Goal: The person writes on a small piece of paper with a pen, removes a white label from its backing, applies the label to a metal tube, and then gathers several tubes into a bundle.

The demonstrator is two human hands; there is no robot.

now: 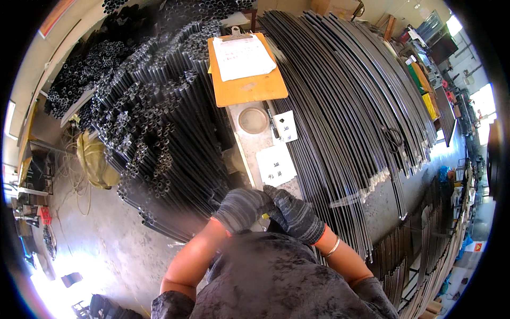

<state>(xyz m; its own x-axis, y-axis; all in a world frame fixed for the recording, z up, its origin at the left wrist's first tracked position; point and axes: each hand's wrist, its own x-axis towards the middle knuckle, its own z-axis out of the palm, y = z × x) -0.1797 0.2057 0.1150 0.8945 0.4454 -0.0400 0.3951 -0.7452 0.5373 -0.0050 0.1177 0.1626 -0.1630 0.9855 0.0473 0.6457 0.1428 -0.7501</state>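
Observation:
Both of my hands wear dark grey knitted gloves with orange cuffs and meet close to my chest. My left hand (pixel 240 208) is closed, its fingertips against those of my right hand (pixel 295 217), which is closed too. A small yellow bit (pixel 265 216) shows between them; what it belongs to is hidden. Just beyond the hands lies a white paper card (pixel 276 165), with a smaller white card (pixel 287 128) behind it. A dark pen (pixel 272 122) lies beside a round shallow dish (pixel 253 120). Farther off is a brown clipboard (pixel 249 94) holding white paper (pixel 241 57).
Bundled dark metal tubes (pixel 175 122) are stacked on the left, open ends toward me. Long dark metal rods (pixel 340 106) spread across the right, some with clear wrap (pixel 372 182) at their ends. An olive sack (pixel 95 159) and loose cord (pixel 79 191) lie on the left floor.

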